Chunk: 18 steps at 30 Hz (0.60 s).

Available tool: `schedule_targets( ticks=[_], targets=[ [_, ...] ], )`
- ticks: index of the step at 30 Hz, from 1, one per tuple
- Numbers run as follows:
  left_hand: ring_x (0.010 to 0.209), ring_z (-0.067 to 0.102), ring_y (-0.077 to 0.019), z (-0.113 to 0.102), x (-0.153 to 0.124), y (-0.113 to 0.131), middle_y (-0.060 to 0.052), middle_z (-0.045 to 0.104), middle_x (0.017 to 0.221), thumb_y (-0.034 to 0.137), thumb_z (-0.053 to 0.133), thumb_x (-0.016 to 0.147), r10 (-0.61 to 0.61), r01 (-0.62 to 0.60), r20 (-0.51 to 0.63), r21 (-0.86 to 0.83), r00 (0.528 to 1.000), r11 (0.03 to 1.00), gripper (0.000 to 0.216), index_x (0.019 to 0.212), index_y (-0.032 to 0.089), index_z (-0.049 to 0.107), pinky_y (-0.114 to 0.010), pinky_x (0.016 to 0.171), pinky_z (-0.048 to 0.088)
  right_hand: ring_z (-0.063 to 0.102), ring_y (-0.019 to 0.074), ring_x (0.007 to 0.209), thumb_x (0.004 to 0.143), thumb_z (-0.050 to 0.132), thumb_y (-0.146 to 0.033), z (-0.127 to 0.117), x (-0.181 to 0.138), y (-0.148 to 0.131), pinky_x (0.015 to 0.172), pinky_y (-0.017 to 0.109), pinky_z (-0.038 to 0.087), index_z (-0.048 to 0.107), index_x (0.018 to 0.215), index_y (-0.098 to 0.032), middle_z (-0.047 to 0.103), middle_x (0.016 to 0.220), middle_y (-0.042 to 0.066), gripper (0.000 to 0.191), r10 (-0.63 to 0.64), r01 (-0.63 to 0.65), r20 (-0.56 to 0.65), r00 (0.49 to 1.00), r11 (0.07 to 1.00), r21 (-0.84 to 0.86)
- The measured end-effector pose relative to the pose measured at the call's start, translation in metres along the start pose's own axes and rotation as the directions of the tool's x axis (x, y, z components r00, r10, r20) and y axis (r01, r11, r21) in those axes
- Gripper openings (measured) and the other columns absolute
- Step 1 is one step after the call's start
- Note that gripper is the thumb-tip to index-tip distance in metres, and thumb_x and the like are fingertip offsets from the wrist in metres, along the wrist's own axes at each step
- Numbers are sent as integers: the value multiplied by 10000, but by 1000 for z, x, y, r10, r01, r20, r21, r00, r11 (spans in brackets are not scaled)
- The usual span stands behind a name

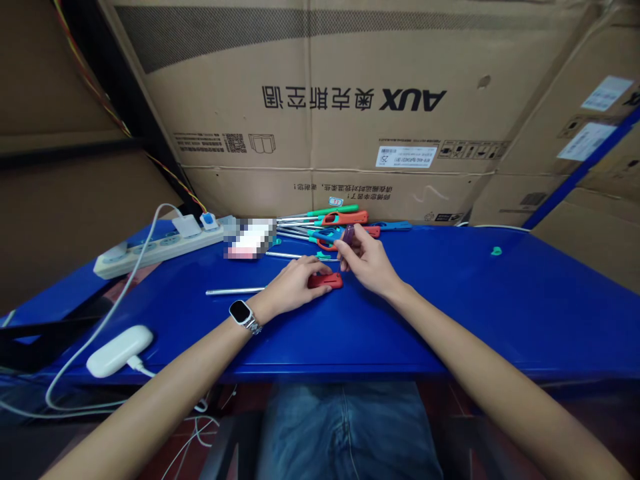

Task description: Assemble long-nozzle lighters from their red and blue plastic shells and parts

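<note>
My left hand, with a watch on its wrist, is closed around a red long-nosed lighter that lies flat on the blue table. The lighter's metal tube sticks out to the left beyond my hand. My right hand pinches a small dark purple piece upright, just above and right of the red handle's end. What kind of thing it is cannot be told, and its lower part is hidden by my fingers. Behind both hands lies a pile of long-nosed lighters with orange, green and blue handles.
A blurred-out, phone-like object lies left of the pile. Further left are a power strip with plugs and a white case on a cable. A cardboard wall stands at the back. One green scrap lies at right.
</note>
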<state>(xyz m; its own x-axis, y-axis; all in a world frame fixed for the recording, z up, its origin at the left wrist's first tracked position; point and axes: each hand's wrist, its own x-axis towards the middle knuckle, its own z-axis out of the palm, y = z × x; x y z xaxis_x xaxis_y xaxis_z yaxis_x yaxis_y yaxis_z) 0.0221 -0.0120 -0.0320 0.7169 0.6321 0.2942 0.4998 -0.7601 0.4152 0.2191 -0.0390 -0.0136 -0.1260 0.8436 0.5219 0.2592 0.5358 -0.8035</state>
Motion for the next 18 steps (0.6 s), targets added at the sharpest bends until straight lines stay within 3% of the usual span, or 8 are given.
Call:
schedule_targets(
  ticks=[12, 15, 18],
  targets=[
    [975, 613, -262, 0, 0, 0, -85, 666, 1042, 448, 655, 875, 3, -4, -20, -35, 1000, 999, 310, 1064, 204, 679, -412, 873, 490, 590, 132, 511, 904, 592, -467, 1, 2, 4, 496, 269, 468, 449, 831, -239, 589, 698, -29, 279, 11, -10, 19, 1000, 1000, -27],
    [933, 629, -229, -14, 9, 9, -67, 679, 1012, 450, 649, 877, -5, -22, -163, -161, 987, 987, 295, 1042, 208, 678, -375, 845, 501, 584, 138, 514, 902, 591, -477, 1, 4, 5, 495, 274, 468, 482, 843, -238, 578, 676, -24, 270, 12, -10, 31, 999, 999, -47],
    [852, 629, -188, -33, 28, 22, -50, 696, 933, 409, 637, 885, -44, -47, -345, -251, 937, 967, 234, 944, 185, 675, -332, 792, 499, 581, 131, 515, 899, 584, -498, 0, 6, 4, 502, 268, 474, 506, 853, -228, 596, 677, -19, 285, 14, -11, 38, 999, 998, -66]
  ],
)
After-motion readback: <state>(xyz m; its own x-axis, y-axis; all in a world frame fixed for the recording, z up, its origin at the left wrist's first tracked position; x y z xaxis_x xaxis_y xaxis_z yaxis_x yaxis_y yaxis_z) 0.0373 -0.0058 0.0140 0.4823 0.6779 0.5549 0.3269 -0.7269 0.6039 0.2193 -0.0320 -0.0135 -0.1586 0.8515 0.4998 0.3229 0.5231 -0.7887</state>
